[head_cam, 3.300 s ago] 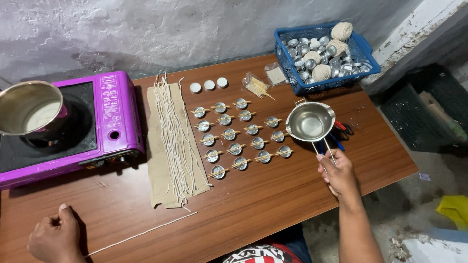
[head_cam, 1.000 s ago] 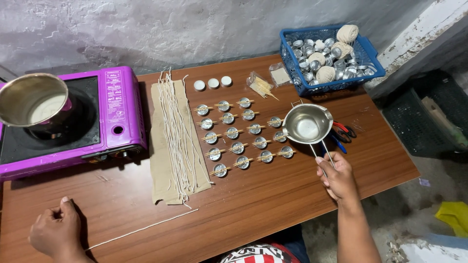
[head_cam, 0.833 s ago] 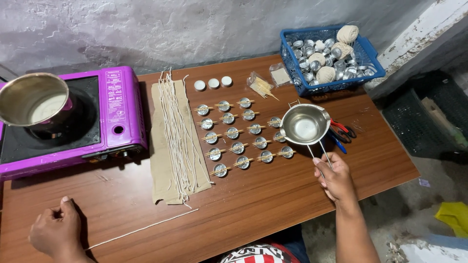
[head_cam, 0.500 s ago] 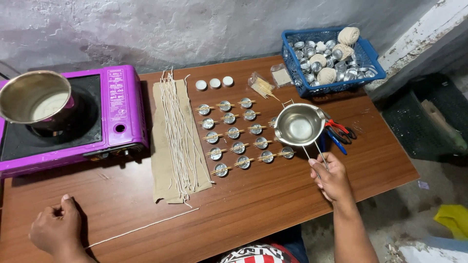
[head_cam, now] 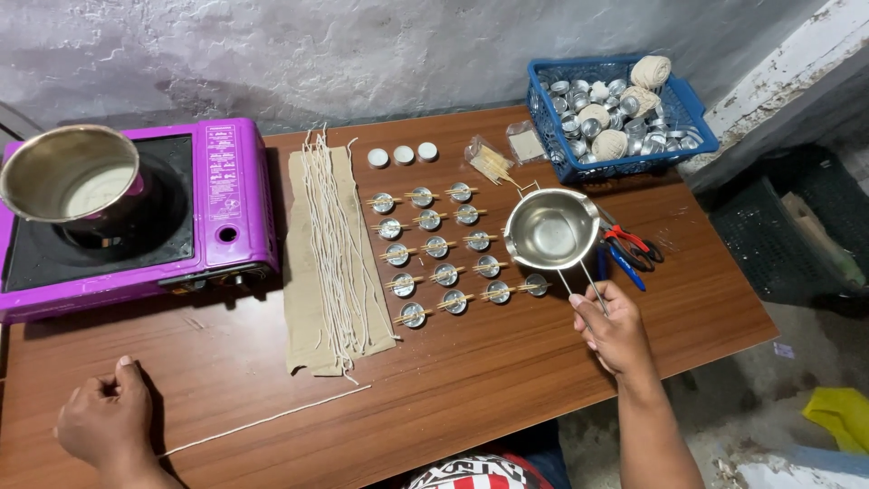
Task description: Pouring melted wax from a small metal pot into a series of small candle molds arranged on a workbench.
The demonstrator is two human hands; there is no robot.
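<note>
1 wooden table (head_cam: 507,398) | rough grey wall (head_cam: 362,54) | concrete floor (head_cam: 724,435)

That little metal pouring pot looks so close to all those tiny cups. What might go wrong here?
The right hand holds the small pouring pot by its thin wire handle, right beside the rows of little metal cups. A tilt or bump might spill its contents or knock the sticks lying across the cups askew. The pot also hangs just beside the scissors, so it may catch them. The left hand rests by a loose string and may drag it.

place: home candle workshop | cues: wick strands (head_cam: 333,244), tealight cups (head_cam: 444,249), purple stove (head_cam: 136,217), rough wall (head_cam: 362,54)
</note>
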